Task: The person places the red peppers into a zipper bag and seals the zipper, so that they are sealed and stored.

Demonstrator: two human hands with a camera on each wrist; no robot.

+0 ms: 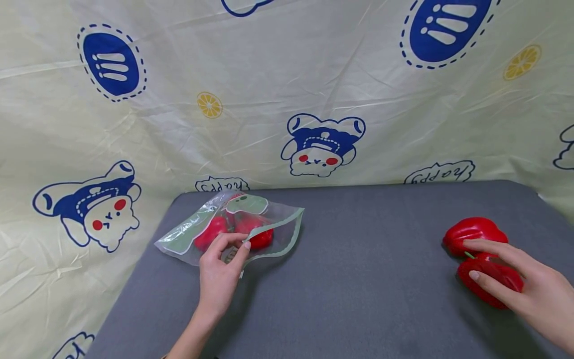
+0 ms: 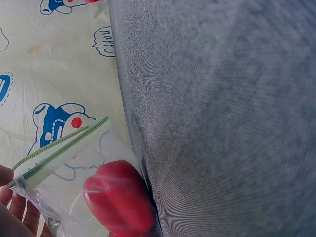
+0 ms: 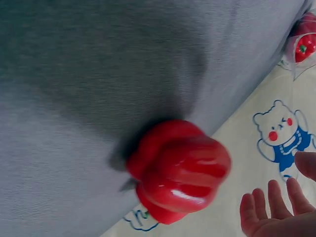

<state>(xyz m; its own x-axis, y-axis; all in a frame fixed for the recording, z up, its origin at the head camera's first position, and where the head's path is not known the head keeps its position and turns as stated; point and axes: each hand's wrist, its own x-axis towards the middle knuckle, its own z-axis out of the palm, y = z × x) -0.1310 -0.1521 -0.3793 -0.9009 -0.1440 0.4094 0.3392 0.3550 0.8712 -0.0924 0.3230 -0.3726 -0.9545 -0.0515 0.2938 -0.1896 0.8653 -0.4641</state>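
Red peppers (image 1: 475, 229) are seen, two together, at the right of the grey table (image 1: 358, 279), beneath the right hand (image 1: 535, 289), its fingers parted and ungripping. By the left hand (image 1: 218, 279), a clear bag's (image 1: 181, 243) edge is pinched; two bagged peppers (image 1: 212, 233) are enclosed.

The bag (image 1: 251, 204) lies on the left part of the table (image 1: 358, 279), with two bagged peppers (image 1: 212, 233) inside. On the right part, the rear pepper (image 1: 475, 230) lies just behind the front pepper (image 1: 491, 289). The left hand (image 1: 219, 274) is at the bag's near edge; the right hand (image 1: 533, 284) is right of the front pepper. The cloth (image 1: 251, 144) is behind the table.
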